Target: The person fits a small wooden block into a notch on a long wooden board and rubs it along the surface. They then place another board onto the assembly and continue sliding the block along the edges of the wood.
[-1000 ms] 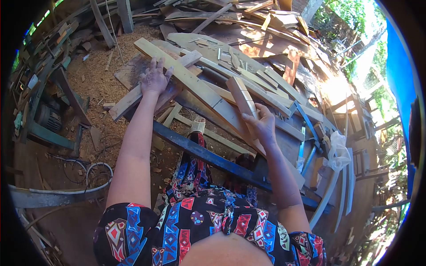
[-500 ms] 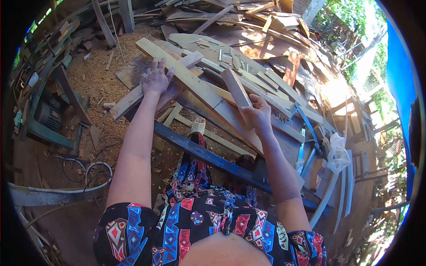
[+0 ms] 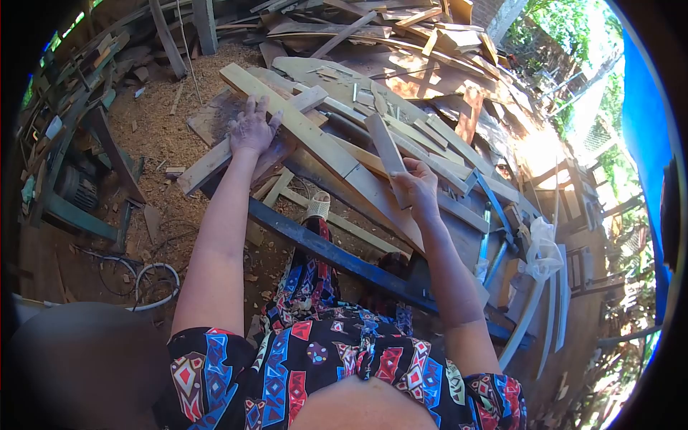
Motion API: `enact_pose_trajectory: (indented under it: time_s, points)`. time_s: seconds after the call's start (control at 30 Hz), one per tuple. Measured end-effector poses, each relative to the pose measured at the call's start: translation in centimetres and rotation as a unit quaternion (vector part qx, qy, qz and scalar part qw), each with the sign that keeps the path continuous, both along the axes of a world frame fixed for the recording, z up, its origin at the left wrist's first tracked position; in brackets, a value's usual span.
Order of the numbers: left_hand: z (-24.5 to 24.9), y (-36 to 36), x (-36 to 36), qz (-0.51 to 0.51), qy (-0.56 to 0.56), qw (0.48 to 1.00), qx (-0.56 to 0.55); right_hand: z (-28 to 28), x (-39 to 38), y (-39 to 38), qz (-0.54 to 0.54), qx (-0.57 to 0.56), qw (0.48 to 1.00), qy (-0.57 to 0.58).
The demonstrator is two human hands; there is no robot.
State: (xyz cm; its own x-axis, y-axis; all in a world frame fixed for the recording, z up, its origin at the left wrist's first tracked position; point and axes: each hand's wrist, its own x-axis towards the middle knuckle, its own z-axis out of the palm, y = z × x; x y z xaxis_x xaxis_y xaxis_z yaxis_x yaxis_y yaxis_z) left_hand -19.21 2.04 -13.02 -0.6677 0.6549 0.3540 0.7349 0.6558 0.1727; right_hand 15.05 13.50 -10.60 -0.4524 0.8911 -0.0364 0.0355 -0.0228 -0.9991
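My left hand (image 3: 252, 129) lies on the near edge of a long wooden plank (image 3: 319, 140), fingers spread and stretched over it. The plank runs diagonally and crosses over another wooden piece (image 3: 204, 169); a thin dark line crosses its face near the middle. In my right hand (image 3: 419, 188) is a short wooden board (image 3: 385, 145), gripped at its lower end between thumb and fingers. The board stands at an angle over the long plank, overlapping it in this view, with its broad face showing.
A blue metal bar (image 3: 322, 247) runs along the near side of the bench. More wood strips (image 3: 430, 132) lie beyond the plank. A clear plastic bag (image 3: 545, 251) hangs at right. Sawdust (image 3: 168, 118) covers the ground at left; a scrap wood pile (image 3: 401, 32) stands behind.
My right hand has turned the short board slightly, so its top end sits lower and further right. My left hand stays put. A dark blurred shape has appeared at lower left.
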Motion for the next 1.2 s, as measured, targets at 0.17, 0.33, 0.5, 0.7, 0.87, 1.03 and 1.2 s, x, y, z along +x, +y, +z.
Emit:
enact_pose_trajectory:
  time_s: [0.17,0.33,0.5,0.7,0.87,1.03,1.2]
  points:
    - [-0.3,0.1,-0.2,0.0,-0.003,1.0,0.002,0.1,0.0,-0.1,0.007,0.011,1.0,-0.006]
    - [-0.2,0.1,-0.1,0.002,0.004,1.0,-0.005,0.0,0.0,-0.2,0.007,0.011,1.0,-0.007]
    - [-0.1,0.1,-0.1,0.004,0.0,1.0,-0.005,-0.1,-0.2,-0.5,0.017,0.073,0.995,-0.061]
    - [-0.2,0.2,-0.3,0.006,-0.002,1.0,-0.009,0.0,-0.2,-0.5,0.028,0.087,0.992,-0.085]
    - [-0.9,0.3,-0.8,0.002,-0.002,1.0,0.028,-0.5,-0.2,-0.4,0.02,0.109,0.987,-0.113]
    - [-0.6,0.4,-0.8,0.042,-0.029,0.998,0.02,-0.9,-0.2,-0.6,0.0,0.21,0.958,-0.197]
    - [0.2,0.1,-0.7,0.018,-0.066,0.998,-0.006,0.1,-0.4,-2.1,-0.003,0.265,0.928,-0.262]
